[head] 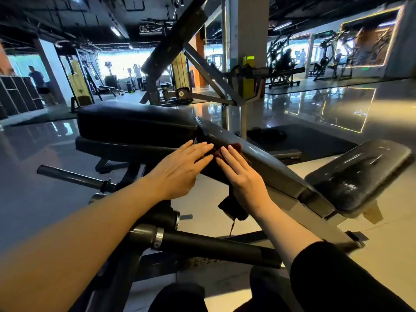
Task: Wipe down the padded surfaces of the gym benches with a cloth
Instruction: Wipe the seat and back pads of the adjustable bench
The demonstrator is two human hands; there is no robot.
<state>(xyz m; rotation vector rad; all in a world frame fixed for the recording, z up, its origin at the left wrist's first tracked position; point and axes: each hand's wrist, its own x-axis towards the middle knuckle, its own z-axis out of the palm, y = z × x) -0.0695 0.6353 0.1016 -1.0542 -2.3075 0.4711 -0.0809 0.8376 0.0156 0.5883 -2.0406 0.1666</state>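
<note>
Right now both of my hands lie flat on a dark reddish cloth (227, 154) that is draped over the slanted grey beam (265, 163) of a gym machine. My left hand (180, 170) has its fingers straight and close together, the fingertips resting on the cloth's left part near the beam's upper end; its grip is wide, curled round nothing. My right hand (243, 176) lies just beside it, fingers also stretched out, pressing the cloth against the near face of the beam, so that grip is wide too. The two hands almost touch at the fingertips. A loose end of the cloth hangs down below my right wrist, with a thread dangling from it. Behind my left hand sits a long black padded bench (135, 122), its near edge just past my fingers. To the right, at the lower end of the beam, is a smaller black pad (360, 174), scuffed with pale marks. Below my forearms a black roller bar (213, 246) crosses the frame. My right arm wears a black sleeve (337, 278); my left forearm is bare. The glossy floor (45, 176) reflects the lights.
</note>
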